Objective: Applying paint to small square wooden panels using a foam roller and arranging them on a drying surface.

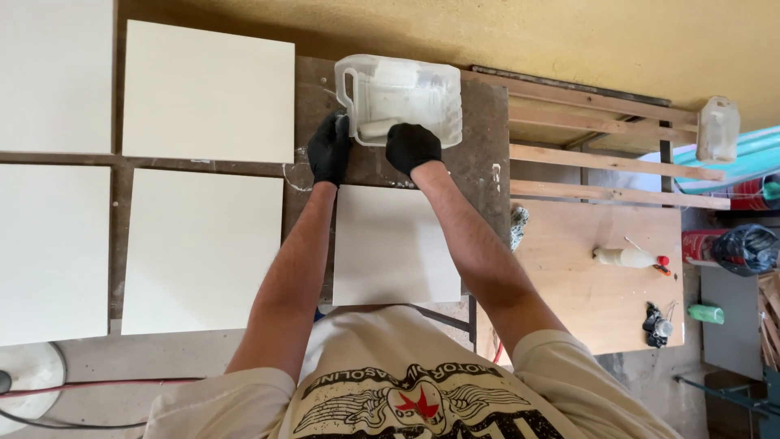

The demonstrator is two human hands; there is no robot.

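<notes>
Both my hands wear black gloves. My left hand (pixel 329 149) grips the near left corner of a clear plastic paint tub (pixel 422 89) with a handle, standing on a stained dark workbench (pixel 483 154). My right hand (pixel 412 146) is closed on a paint roller (pixel 378 128) whose white sleeve lies inside the tub at its near edge. White paint coats the tub's inside. A white square panel (pixel 396 244) lies flat on the bench just below my hands.
Four larger white panels lie to the left, among them one (pixel 208 89) beside the tub. At right, wooden slats (pixel 601 154), a plywood board (pixel 593 276) with a white bottle (pixel 621 257), a clear jug (pixel 718 128) and a black bag (pixel 747 248).
</notes>
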